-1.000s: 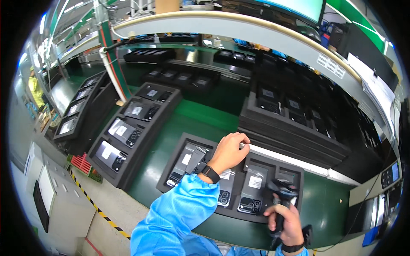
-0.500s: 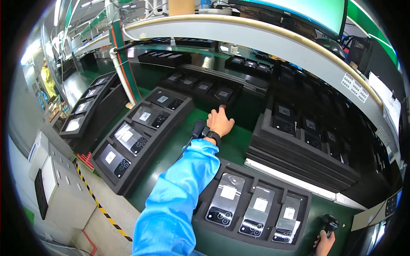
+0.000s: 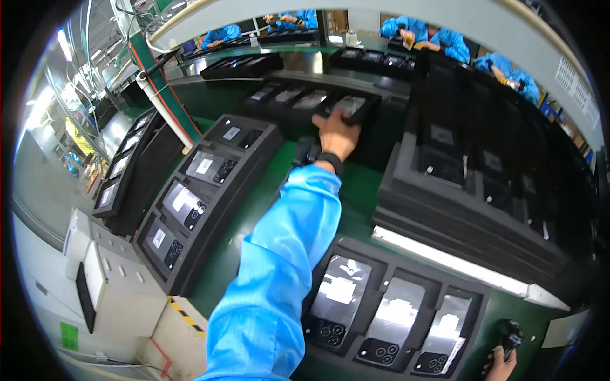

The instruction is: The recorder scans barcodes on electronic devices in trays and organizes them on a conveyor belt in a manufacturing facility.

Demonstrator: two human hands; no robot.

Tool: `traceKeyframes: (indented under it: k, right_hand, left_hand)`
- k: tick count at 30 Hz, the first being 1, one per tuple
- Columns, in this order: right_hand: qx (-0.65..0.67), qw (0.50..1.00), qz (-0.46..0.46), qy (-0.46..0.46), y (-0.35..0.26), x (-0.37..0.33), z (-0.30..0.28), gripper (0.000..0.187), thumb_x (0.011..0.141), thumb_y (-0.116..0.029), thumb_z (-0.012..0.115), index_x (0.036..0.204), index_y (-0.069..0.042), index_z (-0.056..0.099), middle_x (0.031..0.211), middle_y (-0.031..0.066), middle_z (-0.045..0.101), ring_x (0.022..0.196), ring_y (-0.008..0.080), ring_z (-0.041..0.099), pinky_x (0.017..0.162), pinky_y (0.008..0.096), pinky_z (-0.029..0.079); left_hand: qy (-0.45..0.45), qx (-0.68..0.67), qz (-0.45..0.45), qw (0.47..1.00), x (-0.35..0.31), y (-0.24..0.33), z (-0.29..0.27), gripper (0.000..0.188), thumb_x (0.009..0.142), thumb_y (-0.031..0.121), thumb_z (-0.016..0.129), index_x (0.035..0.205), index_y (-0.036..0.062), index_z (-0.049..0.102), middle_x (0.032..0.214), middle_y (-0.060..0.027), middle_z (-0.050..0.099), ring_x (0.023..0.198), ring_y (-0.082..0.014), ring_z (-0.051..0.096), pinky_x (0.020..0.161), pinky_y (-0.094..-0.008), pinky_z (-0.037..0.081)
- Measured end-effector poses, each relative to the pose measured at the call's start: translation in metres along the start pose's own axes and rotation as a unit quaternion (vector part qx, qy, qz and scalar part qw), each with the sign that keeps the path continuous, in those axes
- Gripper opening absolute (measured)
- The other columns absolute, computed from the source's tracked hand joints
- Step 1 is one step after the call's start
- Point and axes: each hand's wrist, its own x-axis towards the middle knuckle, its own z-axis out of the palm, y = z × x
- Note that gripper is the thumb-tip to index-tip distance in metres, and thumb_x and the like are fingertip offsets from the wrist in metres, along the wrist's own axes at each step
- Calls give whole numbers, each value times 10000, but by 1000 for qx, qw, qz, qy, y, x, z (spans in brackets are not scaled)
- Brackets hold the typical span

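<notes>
My left hand (image 3: pixel 337 134), in a blue sleeve with a black wristband, reaches to the near edge of a far black foam tray (image 3: pixel 365 115). Its fingers are apart, over the edge beside the rightmost phone (image 3: pixel 349 103); their tips are partly hidden. A black corded device (image 3: pixel 305 152) lies just left of the wrist. At the lower right, my right hand (image 3: pixel 500 365) is closed around a black handheld scanner (image 3: pixel 510 333). Left of it, a foam tray (image 3: pixel 376 263) holds three phones, camera ends toward me, one of them a silver phone (image 3: pixel 395 311) in the middle.
Another phone tray (image 3: pixel 219 209) stands tilted at the left, with a further tray (image 3: pixel 124 165) beyond it. Stacked foam trays (image 3: pixel 470 222) rise at the right behind a white strip (image 3: pixel 451 261). A green post (image 3: pixel 159 89) stands far left. Co-workers in blue sleeves (image 3: pixel 438 38) work across the bench.
My left hand has moved forward and slightly right, onto the far tray's edge. The view has shifted, bringing co-workers into sight. My right hand still holds the scanner.
</notes>
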Motion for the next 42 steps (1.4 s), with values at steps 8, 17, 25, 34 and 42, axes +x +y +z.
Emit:
traceKeyframes:
  k: [8, 17, 25, 34, 42]
  right_hand:
    - [-16, 1000, -13, -12, -5, -1, 1, 263, 973, -215, 704, 823, -18, 616, 708, -15, 607, 586, 72, 504, 531, 246, 398]
    - [11, 999, -24, -33, 37, 27, -4, 191, 990, -266, 621, 1048, -93, 568, 691, -18, 543, 475, 47, 465, 395, 211, 332]
    - [22, 998, -28, -54, 41, 28, -5, 270, 979, -239, 634, 1180, -59, 622, 717, -5, 562, 502, 44, 466, 428, 206, 342]
    - [41, 998, -32, -48, 22, 13, 0, 220, 941, -209, 664, 1093, -51, 640, 709, -10, 587, 534, 48, 495, 455, 219, 385]
    - [26, 998, -38, -40, 9, 7, -1, 216, 914, -208, 682, 1005, -17, 638, 705, -7, 575, 570, 74, 519, 508, 250, 431]
  left_hand:
    - [103, -190, 82, 973, 65, 47, -134, 245, 843, 311, 725, 888, 71, 738, 989, -212, 672, 908, -376, 638, 819, -454, 497]
    - [79, -407, -46, 909, -9, 4, -374, 116, 926, 173, 664, 988, 76, 674, 918, -45, 678, 849, -192, 655, 821, -383, 533]
    - [187, -432, -96, 877, -127, -108, -495, 99, 965, 180, 663, 961, 82, 676, 924, -20, 691, 893, -156, 661, 866, -316, 533]
    - [271, -169, -305, 897, -178, -201, -605, 338, 971, 213, 623, 1226, 0, 683, 1261, -116, 687, 1168, -214, 623, 1009, -340, 459]
    - [75, 118, 135, 981, -203, -15, -418, 180, 911, -20, 595, 1075, 5, 663, 1056, -87, 656, 958, -194, 618, 883, -329, 489]
